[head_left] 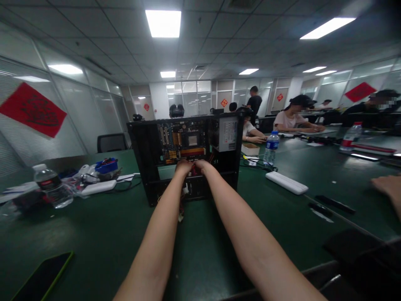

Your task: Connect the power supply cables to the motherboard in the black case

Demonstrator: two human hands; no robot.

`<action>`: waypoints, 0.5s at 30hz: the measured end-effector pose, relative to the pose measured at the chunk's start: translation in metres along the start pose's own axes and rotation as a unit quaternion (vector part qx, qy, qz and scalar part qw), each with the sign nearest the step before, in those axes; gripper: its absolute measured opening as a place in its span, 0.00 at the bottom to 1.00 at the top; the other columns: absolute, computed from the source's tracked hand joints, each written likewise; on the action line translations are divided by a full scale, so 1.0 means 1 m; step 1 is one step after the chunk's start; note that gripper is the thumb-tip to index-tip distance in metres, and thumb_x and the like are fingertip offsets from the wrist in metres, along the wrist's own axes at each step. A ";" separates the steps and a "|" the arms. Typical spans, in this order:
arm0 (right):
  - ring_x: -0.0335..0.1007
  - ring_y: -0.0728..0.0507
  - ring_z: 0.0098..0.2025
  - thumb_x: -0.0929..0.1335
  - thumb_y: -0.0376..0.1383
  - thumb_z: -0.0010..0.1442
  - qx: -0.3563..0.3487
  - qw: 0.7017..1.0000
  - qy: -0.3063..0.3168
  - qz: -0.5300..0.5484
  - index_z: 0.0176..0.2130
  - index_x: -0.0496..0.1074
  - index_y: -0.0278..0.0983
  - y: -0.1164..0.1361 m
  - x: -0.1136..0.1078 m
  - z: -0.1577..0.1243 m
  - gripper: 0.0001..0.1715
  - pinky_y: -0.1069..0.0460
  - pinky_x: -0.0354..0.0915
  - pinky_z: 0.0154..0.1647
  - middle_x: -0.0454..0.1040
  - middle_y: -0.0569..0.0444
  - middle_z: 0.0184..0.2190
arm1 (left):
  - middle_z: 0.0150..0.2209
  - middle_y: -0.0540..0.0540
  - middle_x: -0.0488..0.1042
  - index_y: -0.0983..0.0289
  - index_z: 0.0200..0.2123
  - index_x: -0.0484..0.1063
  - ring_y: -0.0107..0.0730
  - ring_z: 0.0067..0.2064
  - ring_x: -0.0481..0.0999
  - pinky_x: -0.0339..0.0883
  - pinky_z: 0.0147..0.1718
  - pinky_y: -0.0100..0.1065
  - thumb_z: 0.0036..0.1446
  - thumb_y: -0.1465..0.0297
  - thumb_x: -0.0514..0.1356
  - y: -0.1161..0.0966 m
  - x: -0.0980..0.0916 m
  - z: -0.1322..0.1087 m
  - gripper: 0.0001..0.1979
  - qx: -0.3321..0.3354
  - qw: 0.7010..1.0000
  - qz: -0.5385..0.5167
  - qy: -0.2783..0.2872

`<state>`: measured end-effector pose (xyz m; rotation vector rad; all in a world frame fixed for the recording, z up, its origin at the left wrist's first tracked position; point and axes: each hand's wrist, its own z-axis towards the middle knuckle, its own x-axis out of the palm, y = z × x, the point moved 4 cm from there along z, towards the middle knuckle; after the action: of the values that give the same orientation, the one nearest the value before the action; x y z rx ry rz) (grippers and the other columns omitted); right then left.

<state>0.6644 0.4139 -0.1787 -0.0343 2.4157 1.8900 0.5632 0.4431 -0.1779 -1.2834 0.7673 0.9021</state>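
Note:
A black computer case [143, 161] stands upright on the table with its open side towards me. Inside it I see a motherboard [172, 140] and, at upper right, a grey power supply [227, 131]. Both arms reach into the case, just below the motherboard's lower edge. My left hand [184, 166] and my right hand [201, 165] are close together with fingers curled. Something small and red shows between them; its kind is unclear. Loose cables with a white connector [181, 218] hang below my left hand. The fingertips are mostly hidden.
Left of the case are a water bottle [54, 188], a blue box [106, 165] and a white power strip [99, 187]. A phone [44, 278] lies at front left. On the right are a bottle [271, 150] and a white bar [286, 182]. Other people sit beyond.

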 end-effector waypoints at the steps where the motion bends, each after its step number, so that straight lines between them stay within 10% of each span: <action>1: 0.74 0.48 0.37 0.68 0.41 0.71 0.006 1.000 -0.007 -0.003 0.51 0.72 0.31 -0.001 0.000 -0.002 0.16 0.52 0.74 0.36 0.75 0.50 0.42 | 0.51 0.60 0.77 0.66 0.50 0.75 0.41 0.53 0.77 0.72 0.55 0.48 0.68 0.57 0.60 0.002 0.000 0.000 0.18 0.000 1.000 -0.001 -0.001; 15: 0.74 0.48 0.37 0.68 0.42 0.71 -0.025 0.996 -0.048 -0.073 0.50 0.72 0.31 -0.003 -0.013 0.012 0.16 0.52 0.74 0.37 0.75 0.50 0.41 | 0.52 0.61 0.77 0.67 0.50 0.76 0.42 0.54 0.77 0.71 0.57 0.50 0.69 0.55 0.57 -0.003 -0.012 -0.014 0.21 -0.006 0.999 0.033 -0.017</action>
<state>0.6780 0.4248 -0.1833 -0.1161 2.2388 1.8424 0.5610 0.4274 -0.1679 -1.2556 0.7825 0.9797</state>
